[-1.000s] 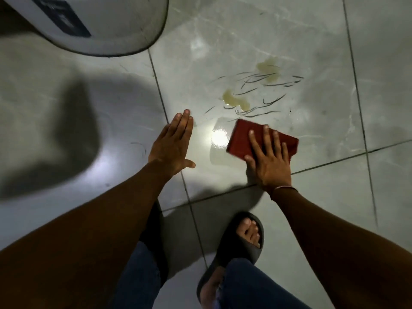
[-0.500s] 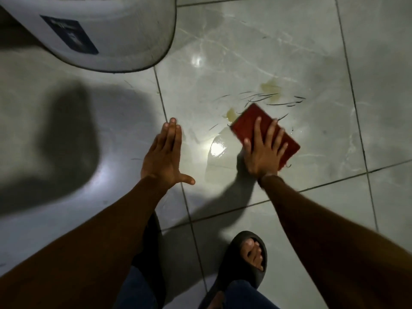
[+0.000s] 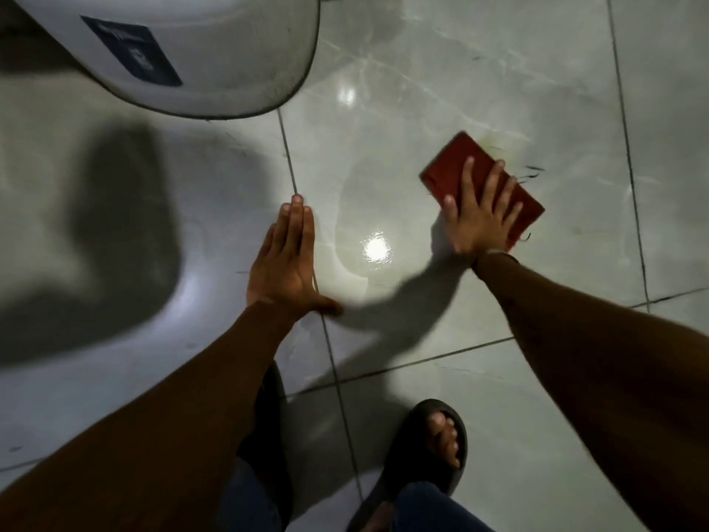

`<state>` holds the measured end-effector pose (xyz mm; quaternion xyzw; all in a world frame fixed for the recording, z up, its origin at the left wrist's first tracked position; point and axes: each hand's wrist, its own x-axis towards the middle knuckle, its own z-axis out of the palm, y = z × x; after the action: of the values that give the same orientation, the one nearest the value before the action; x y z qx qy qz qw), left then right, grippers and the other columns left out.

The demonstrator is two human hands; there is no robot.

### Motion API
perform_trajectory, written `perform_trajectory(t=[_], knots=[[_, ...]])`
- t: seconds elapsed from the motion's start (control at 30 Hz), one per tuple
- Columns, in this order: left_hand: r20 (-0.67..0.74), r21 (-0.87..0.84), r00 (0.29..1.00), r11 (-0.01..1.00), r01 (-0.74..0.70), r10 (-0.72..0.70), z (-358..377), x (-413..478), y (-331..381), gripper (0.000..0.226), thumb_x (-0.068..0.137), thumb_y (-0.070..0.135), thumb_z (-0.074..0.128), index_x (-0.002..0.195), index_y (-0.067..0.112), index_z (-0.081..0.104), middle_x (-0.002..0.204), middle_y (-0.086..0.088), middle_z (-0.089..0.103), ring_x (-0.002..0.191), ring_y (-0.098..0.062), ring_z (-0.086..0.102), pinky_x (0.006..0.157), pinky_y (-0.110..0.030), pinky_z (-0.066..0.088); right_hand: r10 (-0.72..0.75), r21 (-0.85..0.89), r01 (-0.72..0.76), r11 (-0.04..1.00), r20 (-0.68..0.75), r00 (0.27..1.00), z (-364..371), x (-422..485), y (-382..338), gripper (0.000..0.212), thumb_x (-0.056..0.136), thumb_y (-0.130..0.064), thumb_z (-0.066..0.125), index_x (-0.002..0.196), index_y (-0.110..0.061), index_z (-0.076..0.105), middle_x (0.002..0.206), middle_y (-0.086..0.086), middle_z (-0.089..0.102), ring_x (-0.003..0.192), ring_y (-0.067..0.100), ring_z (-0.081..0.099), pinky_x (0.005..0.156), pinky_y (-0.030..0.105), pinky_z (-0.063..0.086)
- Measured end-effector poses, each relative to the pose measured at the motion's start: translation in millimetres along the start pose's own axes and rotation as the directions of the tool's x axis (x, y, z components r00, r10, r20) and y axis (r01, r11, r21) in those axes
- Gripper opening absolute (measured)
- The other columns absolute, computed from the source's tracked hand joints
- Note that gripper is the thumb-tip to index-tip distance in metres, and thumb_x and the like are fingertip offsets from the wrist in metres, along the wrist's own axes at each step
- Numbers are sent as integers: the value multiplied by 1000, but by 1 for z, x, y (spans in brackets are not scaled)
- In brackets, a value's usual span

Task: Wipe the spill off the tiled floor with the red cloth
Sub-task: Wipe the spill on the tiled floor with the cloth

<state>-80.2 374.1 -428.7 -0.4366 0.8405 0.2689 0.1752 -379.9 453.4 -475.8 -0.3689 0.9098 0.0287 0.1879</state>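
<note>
Red cloth [image 3: 460, 163], folded flat on the tiled floor [image 3: 479, 78], long axis diagonal, pinned under the spread, ungripping right hand [image 3: 479, 216]; remaining spill [image 3: 531, 172] just right of it; left hand [image 3: 284, 263] flat, empty, farther.

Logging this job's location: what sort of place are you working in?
Probably a room in a home, though I cannot tell which: glossy marbled floor tiles with grout lines, a white appliance-like base with a blue label, and a person in a sandal.
</note>
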Motion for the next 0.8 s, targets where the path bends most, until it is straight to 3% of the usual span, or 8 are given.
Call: perform_trajectory(t=[0.07,0.2,0.27,0.43,0.57,0.67,0.73,0.8], knots=[[-7,-24,1000,1000,-5,5,2,0,-1,174,46,82,85,168,4,-11,178,-15,-17,166,-33,-14,136,-45,4,26,26,-25,999,-46,999,9,5,-45,70,108,-55,31,171,-35,11,180,17,-1,165,50,1,127,76,8],[8,-33,1000,999,3,-2,1,1,4,172,48,78,87,168,4,-11,177,-15,-19,165,-33,-16,136,-48,3,-505,-102,504,858,21,863,45,-87,-40,63,110,-53,27,170,-40,13,181,13,-3,167,44,-1,130,72,5],[2,-27,1000,999,-17,17,0,2,4,169,51,80,85,168,5,-11,178,-14,-19,165,-31,-16,136,-48,3,-586,-165,593,788,97,805,49,-119,13,63,110,-58,25,170,-43,12,182,11,3,168,39,0,130,69,14],[-55,8,990,991,-132,132,-5,28,27,159,59,85,77,169,5,-6,179,-13,-10,167,-31,-7,136,-48,13,-41,-115,51,992,89,995,13,-69,102,70,106,-63,18,171,-39,5,181,13,-5,167,42,-3,130,71,9],[-120,-9,989,996,-84,82,-6,65,65,169,49,86,82,169,6,-7,179,-15,-3,167,-33,2,135,-50,17,334,130,-320,939,-108,936,-4,31,38,67,111,-59,23,171,-38,4,180,17,-5,165,48,-2,128,75,7],[-130,2,991,1000,-27,27,-2,76,79,174,43,89,80,168,2,-5,179,-19,-3,167,-37,1,134,-53,13,-43,4,44,999,-103,994,15,16,1,68,107,-61,18,171,-40,10,181,16,0,166,47,-1,127,74,0],[-131,13,991,999,-39,40,-1,77,78,175,42,92,78,168,1,-3,179,-20,-4,167,-38,0,134,-55,13,-389,-106,390,915,35,921,26,-36,27,65,109,-61,19,170,-43,5,182,11,-4,167,42,-4,130,72,5],[-117,38,991,997,-61,65,-1,78,74,176,40,96,74,168,1,-3,179,-19,-6,167,-37,-3,134,-56,14,-382,-123,394,911,111,918,20,-64,78,65,108,-64,16,169,-46,1,182,8,-6,167,39,-5,130,70,12]])
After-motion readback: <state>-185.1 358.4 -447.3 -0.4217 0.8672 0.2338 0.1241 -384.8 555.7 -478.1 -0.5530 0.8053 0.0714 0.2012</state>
